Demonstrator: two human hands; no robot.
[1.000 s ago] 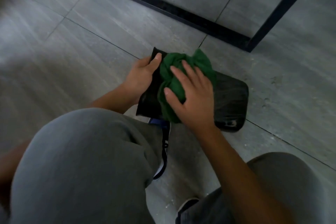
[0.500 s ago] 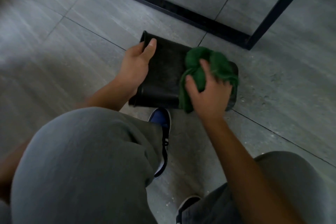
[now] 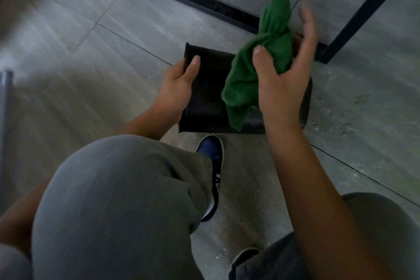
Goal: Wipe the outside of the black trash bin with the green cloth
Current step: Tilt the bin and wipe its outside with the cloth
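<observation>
The black trash bin (image 3: 209,98) lies on its side on the grey tiled floor in front of my knees. My left hand (image 3: 179,85) grips its left end, thumb on top. The bunched green cloth (image 3: 256,70) hangs over the right half of the bin, lifted off it at its upper end. My right hand (image 3: 284,75) holds the cloth between thumb and palm, with the fingers spread upward and blurred. The bin's right end is partly hidden behind the cloth and my right hand.
A black metal furniture frame (image 3: 204,1) runs across the floor just behind the bin, with a slanted leg (image 3: 354,20) at the right. My blue and black shoe (image 3: 212,161) stands right below the bin. A grey post (image 3: 4,107) shows at the left edge.
My right hand has swept the cloth rightward along the bin and now lifts it, fingers spreading. My left hand keeps its hold on the left end.
</observation>
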